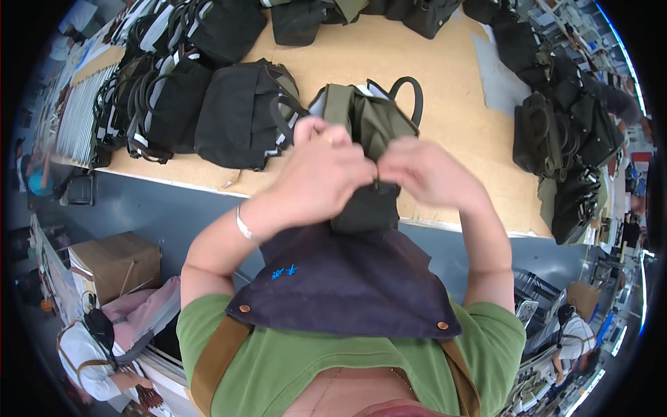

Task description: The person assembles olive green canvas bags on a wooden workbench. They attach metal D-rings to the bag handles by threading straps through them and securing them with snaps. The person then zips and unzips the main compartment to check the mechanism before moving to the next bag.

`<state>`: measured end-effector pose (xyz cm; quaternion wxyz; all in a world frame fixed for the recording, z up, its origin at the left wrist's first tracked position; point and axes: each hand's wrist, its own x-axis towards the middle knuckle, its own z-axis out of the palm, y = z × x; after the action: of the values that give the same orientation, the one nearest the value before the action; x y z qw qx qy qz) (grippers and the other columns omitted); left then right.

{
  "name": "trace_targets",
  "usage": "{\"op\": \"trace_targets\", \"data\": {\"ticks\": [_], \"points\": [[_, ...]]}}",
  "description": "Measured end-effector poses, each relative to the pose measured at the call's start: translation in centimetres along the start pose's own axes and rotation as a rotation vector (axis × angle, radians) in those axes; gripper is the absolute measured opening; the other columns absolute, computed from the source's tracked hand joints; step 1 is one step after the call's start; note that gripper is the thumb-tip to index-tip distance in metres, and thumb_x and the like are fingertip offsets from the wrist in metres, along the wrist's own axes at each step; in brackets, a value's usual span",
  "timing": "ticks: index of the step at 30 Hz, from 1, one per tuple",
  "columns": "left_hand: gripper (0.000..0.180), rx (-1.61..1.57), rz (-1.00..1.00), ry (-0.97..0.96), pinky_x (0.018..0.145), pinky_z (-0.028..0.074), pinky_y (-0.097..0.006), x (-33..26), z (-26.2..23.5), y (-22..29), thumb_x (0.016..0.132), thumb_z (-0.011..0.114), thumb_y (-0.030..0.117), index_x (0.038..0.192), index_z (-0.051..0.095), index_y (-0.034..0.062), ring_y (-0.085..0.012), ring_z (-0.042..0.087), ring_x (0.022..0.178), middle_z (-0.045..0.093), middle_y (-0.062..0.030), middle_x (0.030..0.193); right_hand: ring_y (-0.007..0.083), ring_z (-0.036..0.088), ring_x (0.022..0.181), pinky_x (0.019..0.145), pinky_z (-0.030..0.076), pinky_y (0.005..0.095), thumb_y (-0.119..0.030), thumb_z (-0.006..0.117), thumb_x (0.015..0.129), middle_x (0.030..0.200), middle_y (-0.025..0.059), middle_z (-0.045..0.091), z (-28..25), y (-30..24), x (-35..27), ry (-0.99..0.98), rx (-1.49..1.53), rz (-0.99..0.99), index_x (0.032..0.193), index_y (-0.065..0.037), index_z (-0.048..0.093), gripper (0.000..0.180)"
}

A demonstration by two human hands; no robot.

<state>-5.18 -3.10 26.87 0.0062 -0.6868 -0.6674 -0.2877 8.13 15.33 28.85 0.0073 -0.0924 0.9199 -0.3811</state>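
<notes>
Wooden table (pixel 445 76) crowded with bags (pixel 236 118).

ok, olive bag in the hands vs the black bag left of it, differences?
The olive bag is green, the black bag black. The left hand and right hand pinch the olive bag at its near end; the black bag lies untouched in a row. Both are fabric bags with dark strap handles on the wooden table.

The olive bag (pixel 368 132) is matt woven cloth, with a smooth black strap loop (pixel 410 94). The black bags (pixel 236 118) at the counter's far left edge are the same dull fabric. The counter (pixel 445 90) top is bare, pale wood, smooth and unvarnished. A bracelet (pixel 242 224) glints like metal.
</notes>
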Motion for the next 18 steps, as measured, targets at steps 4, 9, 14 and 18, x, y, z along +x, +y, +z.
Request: {"op": "trace_targets", "data": {"ticks": [4, 9, 14, 18], "points": [[0.019, 0.105, 0.132, 0.146, 0.089, 0.032, -0.039, -1.7, 1.4, 1.8, 0.069, 0.068, 0.013, 0.088, 0.069, 0.0193, -0.0143, 0.054, 0.086, 0.057, 0.0094, 0.076, 0.0291, 0.055, 0.078, 0.071, 0.048, 0.0392, -0.009, 0.067, 0.079, 0.077, 0.0099, 0.055, 1.4, -2.4, -2.8, 0.166, -0.123, 0.0, 0.088, -0.005, 0.064, 0.01], [0.022, 0.019, -0.082, 0.266, 0.09, 0.035, -0.037, -3.7, 6.2, -1.3, 0.076, 0.069, 0.013, 0.098, 0.068, 0.0138, -0.0178, 0.054, 0.096, 0.06, 0.0019, 0.095, 0.0268, 0.058, 0.089, 0.078, 0.048, 0.0386, -0.009, 0.069, 0.08, 0.085, 0.0069, 0.06, 7.4, 5.8, -5.1, 0.413, -0.092, 0.164, 0.091, -0.007, 0.066, 0.012], [0.032, -0.689, -0.877, 0.911, 0.088, 0.039, -0.031, -7.2, 10.6, -6.0, 0.092, 0.062, 0.017, 0.122, 0.055, 0.0068, -0.0131, 0.051, 0.102, 0.057, -0.0032, 0.112, 0.0268, 0.052, 0.11, 0.09, 0.046, 0.0378, -0.013, 0.07, 0.084, 0.125, 0.0115, 0.052, 6.6, 11.4, -6.7, 1.171, -0.053, 0.615, 0.118, -0.009, 0.056, 0.037], [0.029, -1.119, -0.863, 0.418, 0.09, 0.042, -0.036, -5.2, 12.2, -2.1, 0.096, 0.055, 0.018, 0.118, 0.051, 0.0002, -0.0222, 0.05, 0.104, 0.054, -0.0136, 0.11, 0.0337, 0.048, 0.114, 0.093, 0.044, 0.0397, -0.027, 0.076, 0.078, 0.125, 0.0149, 0.047, 7.5, 12.2, -3.0, 0.931, 0.23, 0.569, 0.116, -0.014, 0.06, 0.043]]}}
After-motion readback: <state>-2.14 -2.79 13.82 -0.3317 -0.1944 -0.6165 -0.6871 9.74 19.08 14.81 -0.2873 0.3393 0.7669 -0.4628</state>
